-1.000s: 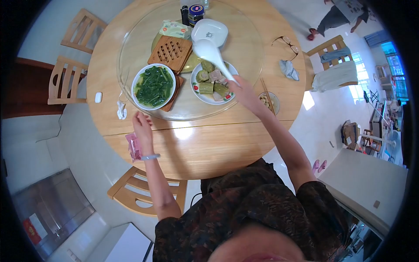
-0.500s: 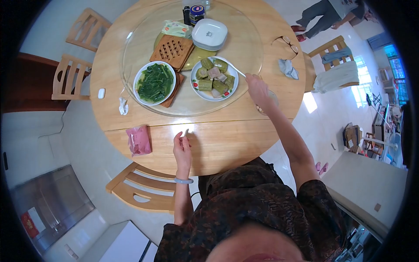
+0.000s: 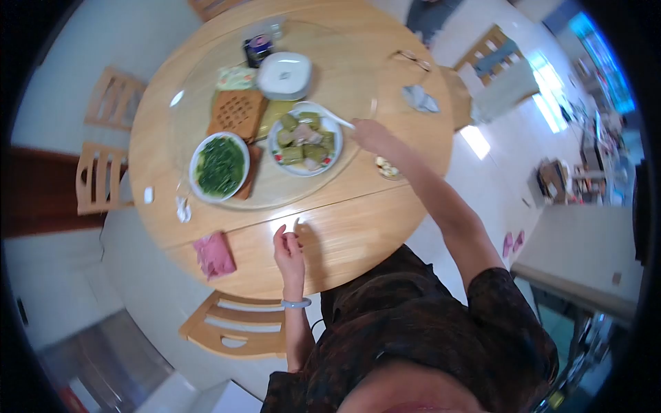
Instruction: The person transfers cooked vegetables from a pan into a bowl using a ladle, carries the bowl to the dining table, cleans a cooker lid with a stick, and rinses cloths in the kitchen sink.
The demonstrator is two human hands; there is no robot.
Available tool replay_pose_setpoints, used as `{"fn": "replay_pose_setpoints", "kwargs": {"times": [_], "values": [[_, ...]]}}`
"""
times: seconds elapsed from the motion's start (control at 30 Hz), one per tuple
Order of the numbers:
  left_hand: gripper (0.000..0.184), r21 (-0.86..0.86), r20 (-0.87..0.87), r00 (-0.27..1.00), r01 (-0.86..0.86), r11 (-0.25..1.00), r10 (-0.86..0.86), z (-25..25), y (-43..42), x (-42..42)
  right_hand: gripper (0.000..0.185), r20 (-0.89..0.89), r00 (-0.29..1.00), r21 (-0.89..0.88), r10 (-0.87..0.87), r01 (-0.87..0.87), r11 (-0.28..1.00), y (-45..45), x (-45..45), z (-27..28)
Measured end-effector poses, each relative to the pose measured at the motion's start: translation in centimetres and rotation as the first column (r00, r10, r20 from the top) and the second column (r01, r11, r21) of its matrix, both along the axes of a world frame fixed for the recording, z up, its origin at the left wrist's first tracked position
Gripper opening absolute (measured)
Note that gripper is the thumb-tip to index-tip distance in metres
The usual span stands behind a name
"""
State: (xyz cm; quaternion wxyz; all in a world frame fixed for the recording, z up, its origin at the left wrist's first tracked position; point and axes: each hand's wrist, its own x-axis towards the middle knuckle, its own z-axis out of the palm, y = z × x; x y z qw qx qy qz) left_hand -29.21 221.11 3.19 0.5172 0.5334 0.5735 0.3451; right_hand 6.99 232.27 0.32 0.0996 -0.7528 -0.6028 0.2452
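Note:
My right hand (image 3: 374, 136) is closed on the end of a white spoon (image 3: 332, 117), which reaches left over the rim of a plate (image 3: 275, 155). Chunks of stuffed green gourd (image 3: 313, 153) and pale meat pieces lie on that plate. Under my right wrist sits a small dish of whitish pieces (image 3: 387, 167), partly covered by the arm. My left hand (image 3: 289, 249), with a bracelet (image 3: 296, 303) at its wrist, hovers over the table's near edge. Its fingers are curled, and a small pale piece (image 3: 297, 224) shows at the tips, too blurred to name.
Left of the plate stands a bowl of cooked greens (image 3: 220, 166). Behind are a wooden trivet (image 3: 237, 113), a white lidded box (image 3: 284, 76) and dark jars (image 3: 258, 48). A pink packet (image 3: 214, 255), glasses (image 3: 413, 59) and a grey cloth (image 3: 420, 98) lie on the table (image 3: 358, 227).
The view has shifted, so the table sits further left and tilted. My right hand still grips the spoon, which lies further across the plate's rim. My left hand stays near the table's edge.

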Motion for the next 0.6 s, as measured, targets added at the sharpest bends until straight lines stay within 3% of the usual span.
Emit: {"fn": "replay_pose_setpoints", "kwargs": {"times": [0.13,0.33,0.4,0.53,0.6], "values": [[0.030,0.020,-0.001,0.996,0.095,0.995,-0.095,-0.2,-0.2,1.1,0.032,0.005,0.998,-0.019,-0.066,0.066,0.998,-0.3,-0.5,0.6],[0.030,0.055,-0.023,0.973,0.229,0.972,-0.228,1.7,-2.3,4.9,0.020,-0.006,0.997,0.209,-0.078,0.077,0.975,-4.1,-0.8,4.6],[0.029,0.035,-0.001,0.965,0.263,0.964,-0.263,2.2,-3.7,7.3,0.020,-0.012,0.993,0.405,-0.116,0.111,0.908,-8.9,-0.9,8.1],[0.026,-0.007,0.016,0.863,0.506,0.863,-0.505,2.9,-7.2,13.4,0.021,-0.168,0.977,0.545,-0.134,0.205,0.813,-22.2,-0.3,10.3],[0.026,0.061,-0.052,0.783,0.622,0.781,-0.620,2.8,-9.6,16.7,0.019,-0.273,0.945,0.435,-0.179,0.288,0.853,-31.4,1.0,10.3]]}}
